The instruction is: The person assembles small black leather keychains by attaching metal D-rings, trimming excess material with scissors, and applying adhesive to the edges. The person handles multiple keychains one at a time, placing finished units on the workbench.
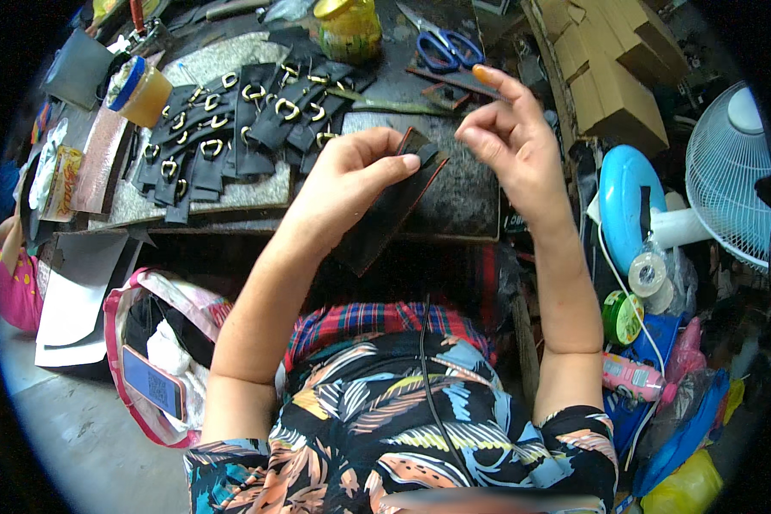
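Note:
My left hand pinches a black strip of leather-like material with red edges, its thumb pressed on top near the upper end. The strip hangs tilted over the table's front edge. Just right of it, my right hand is raised and apart from the strip. Its index finger stretches out with an orange-coloured tip, the thumb stands off, the other fingers are partly bent, and nothing shows in them. Beyond my left hand lie several black strap pieces with gold-coloured metal rings, overlapping on a grey slab.
Blue-handled scissors, a yellow jar and a blue-lidded tub stand or lie farther back. To the right are a cardboard box and a fan. A bag holding a phone sits left of my lap.

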The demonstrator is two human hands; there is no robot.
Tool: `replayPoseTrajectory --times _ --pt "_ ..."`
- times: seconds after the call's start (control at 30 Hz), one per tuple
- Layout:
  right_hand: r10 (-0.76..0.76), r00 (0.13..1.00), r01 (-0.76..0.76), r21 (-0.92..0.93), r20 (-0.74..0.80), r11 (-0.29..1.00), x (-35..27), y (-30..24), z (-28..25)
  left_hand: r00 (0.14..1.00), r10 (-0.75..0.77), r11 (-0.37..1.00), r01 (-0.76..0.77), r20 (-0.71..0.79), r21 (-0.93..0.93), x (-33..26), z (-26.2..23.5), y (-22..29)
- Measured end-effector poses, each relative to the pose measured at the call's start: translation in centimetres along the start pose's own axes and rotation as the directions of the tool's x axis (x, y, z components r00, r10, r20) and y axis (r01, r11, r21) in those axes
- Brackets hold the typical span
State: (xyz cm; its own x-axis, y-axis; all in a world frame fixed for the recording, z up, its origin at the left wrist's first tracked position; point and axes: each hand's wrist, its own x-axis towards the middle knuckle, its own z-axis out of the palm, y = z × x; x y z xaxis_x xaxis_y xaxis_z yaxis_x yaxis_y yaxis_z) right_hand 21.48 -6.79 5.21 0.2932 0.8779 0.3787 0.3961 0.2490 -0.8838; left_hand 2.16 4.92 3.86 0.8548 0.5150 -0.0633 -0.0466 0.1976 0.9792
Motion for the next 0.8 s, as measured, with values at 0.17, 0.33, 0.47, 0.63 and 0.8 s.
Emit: replayPoseTrajectory --times 0.17,0.33,0.47,0.63,0.8 --pt "-0.131 0.990 0.075 -0.566 -0.059 0.821 8.8 3.2 -4.9 0.997 0.033 0.998 -0.037 -0.068 -0.059 0.2 0.1 -1.1" --pt "0.103 0.985 0.031 -0.740 0.135 0.672 14.6 6.9 -4.5 0.992 0.070 0.997 -0.072 -0.104 -0.017 0.3 0.4 -2.1" --pt "0.134 0.973 0.107 -0.885 0.186 0.454 17.2 8.9 -2.8 0.986 0.083 0.996 -0.086 -0.144 -0.017 0.6 0.4 -2.3" --pt "0.127 0.987 -0.010 -0.744 0.101 0.669 18.2 7.3 -4.1 0.981 0.091 0.995 -0.094 -0.170 -0.012 0.6 0.3 -2.2" --pt "0.315 0.945 -0.320 0.054 0.092 0.946 10.9 0.9 -6.1 0.980 0.108 0.994 -0.105 -0.167 0.032 0.5 0.2 -2.0"
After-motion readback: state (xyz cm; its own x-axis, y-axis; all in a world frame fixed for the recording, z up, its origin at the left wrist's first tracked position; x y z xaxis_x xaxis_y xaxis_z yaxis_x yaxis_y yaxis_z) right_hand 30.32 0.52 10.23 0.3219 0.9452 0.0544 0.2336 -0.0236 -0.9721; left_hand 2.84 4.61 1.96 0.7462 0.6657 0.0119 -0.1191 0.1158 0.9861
